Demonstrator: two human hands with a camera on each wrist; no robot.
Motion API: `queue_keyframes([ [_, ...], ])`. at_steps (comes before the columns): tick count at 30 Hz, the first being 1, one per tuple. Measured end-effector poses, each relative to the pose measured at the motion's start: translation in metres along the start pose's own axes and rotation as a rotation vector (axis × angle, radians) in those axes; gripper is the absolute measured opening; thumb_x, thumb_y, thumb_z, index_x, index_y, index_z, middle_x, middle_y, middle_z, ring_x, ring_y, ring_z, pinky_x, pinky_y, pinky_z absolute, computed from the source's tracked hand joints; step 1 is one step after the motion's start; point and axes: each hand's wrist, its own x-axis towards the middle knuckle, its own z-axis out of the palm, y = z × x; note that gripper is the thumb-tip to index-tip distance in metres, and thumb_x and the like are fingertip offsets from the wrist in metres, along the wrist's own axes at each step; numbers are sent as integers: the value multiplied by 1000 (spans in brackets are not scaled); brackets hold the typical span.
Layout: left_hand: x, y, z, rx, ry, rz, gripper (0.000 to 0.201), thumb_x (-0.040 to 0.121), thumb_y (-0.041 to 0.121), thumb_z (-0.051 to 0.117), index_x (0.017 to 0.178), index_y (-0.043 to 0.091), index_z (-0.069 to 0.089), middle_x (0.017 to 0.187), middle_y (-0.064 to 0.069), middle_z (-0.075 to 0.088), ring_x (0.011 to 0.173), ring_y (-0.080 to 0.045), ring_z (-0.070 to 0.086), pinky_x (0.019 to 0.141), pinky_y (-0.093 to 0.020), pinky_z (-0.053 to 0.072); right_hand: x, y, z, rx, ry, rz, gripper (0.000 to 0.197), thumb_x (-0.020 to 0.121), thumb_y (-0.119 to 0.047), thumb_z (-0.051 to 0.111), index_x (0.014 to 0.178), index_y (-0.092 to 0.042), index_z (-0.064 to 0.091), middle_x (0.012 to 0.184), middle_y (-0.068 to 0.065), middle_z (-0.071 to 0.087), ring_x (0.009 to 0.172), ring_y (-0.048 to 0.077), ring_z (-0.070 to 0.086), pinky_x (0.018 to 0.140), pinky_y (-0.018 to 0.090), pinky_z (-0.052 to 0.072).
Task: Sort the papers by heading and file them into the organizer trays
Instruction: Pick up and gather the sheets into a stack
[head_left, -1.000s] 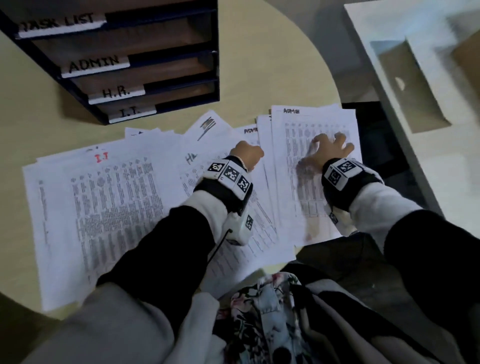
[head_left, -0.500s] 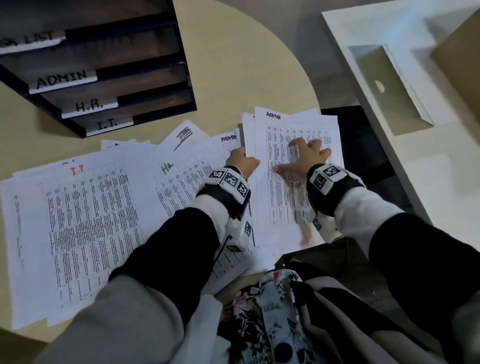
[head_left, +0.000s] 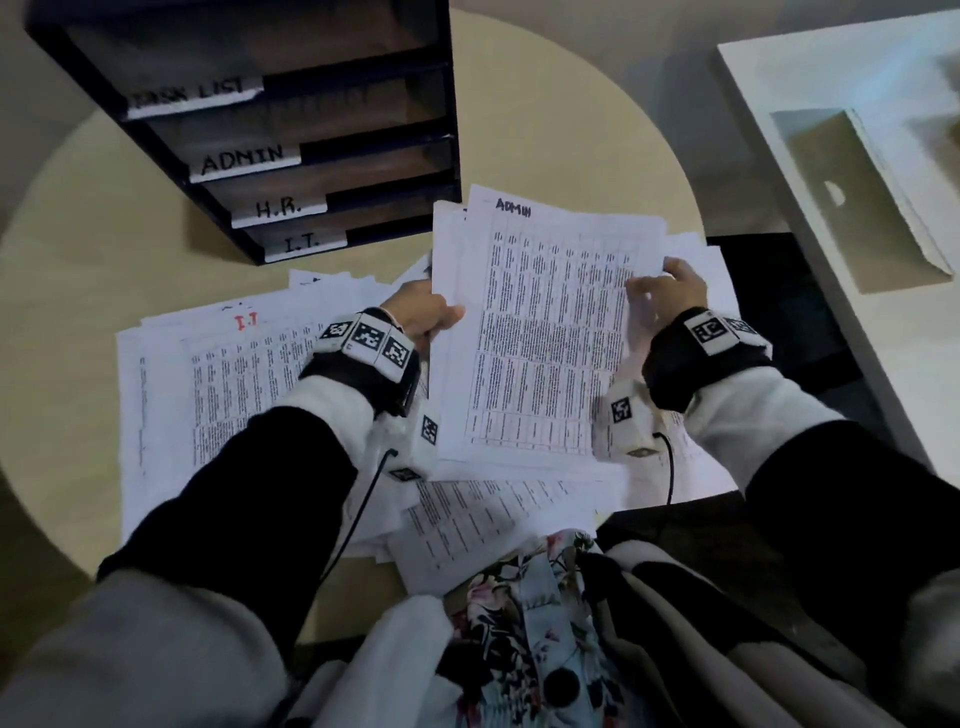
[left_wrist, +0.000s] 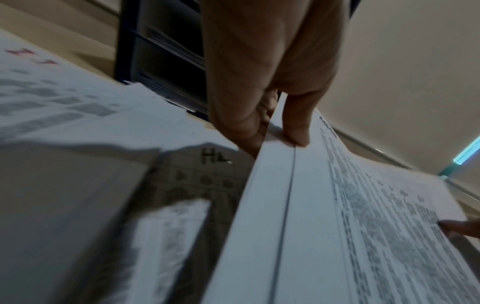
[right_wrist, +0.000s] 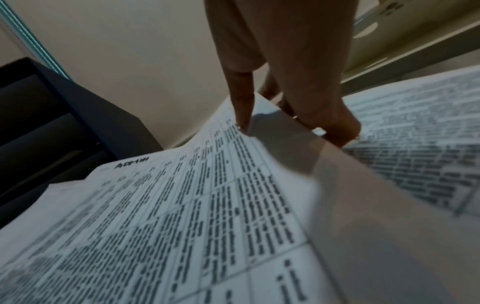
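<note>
A small stack of printed sheets headed ADMIN (head_left: 545, 332) (left_wrist: 337, 216) (right_wrist: 182, 205) is lifted off the table between both hands. My left hand (head_left: 423, 317) (left_wrist: 270, 127) pinches its left edge, thumb on top. On the right edge, my right hand (head_left: 670, 296) (right_wrist: 285, 121) pinches it the same way. The dark organizer (head_left: 291, 135) stands at the back left with trays labelled TASK LIST, ADMIN (head_left: 244, 158), H.R. and I.T. More sheets lie spread on the table, one headed I.T. in red (head_left: 244, 322) and one headed HR (left_wrist: 215, 159).
The round beige table (head_left: 545, 104) carries everything. Loose sheets (head_left: 467, 525) hang over its near edge by my floral clothing. A white counter (head_left: 857, 156) stands to the right, with a dark gap between it and the table.
Both hands have gone from pressing flat on the ADMIN sheets to pinching their side edges, and the stack has risen off the table toward the organizer.
</note>
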Motion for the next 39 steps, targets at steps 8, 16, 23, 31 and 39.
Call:
queue_keyframes([
  [8,-7,-30,-42,-41,137,-26,27,98,5,37,122,10,46,90,-2,53,80,-17,53,94,-37,42,-36,11,23,99,-282,-24,33,85,17,40,91,-9,58,60,-6,62,63,11,52,47,17,42],
  [16,-13,-44,-60,-78,205,-70,30,98,5,36,125,8,48,84,-2,52,73,-16,51,76,-28,45,-52,24,30,-6,-386,-61,11,88,-2,55,88,-7,64,72,-4,65,67,6,59,53,9,47],
  [23,-15,-47,-66,-69,206,0,16,97,9,41,105,9,56,104,-11,53,96,-22,49,91,-35,43,-52,34,52,237,-249,-22,15,95,1,44,87,-2,57,46,-9,62,46,-5,57,51,6,46],
  [31,-23,-42,-79,101,314,233,65,87,-16,32,141,19,33,144,-5,31,132,-19,36,97,-25,40,-60,36,75,333,-253,-49,45,92,14,34,131,-4,45,85,3,59,79,8,56,64,9,49],
  [39,-25,-39,-79,183,251,293,56,88,-9,37,139,14,43,149,-9,35,137,-27,35,114,-33,27,-56,39,86,435,-203,-24,39,89,16,35,123,6,51,65,-5,71,83,13,59,87,23,48],
])
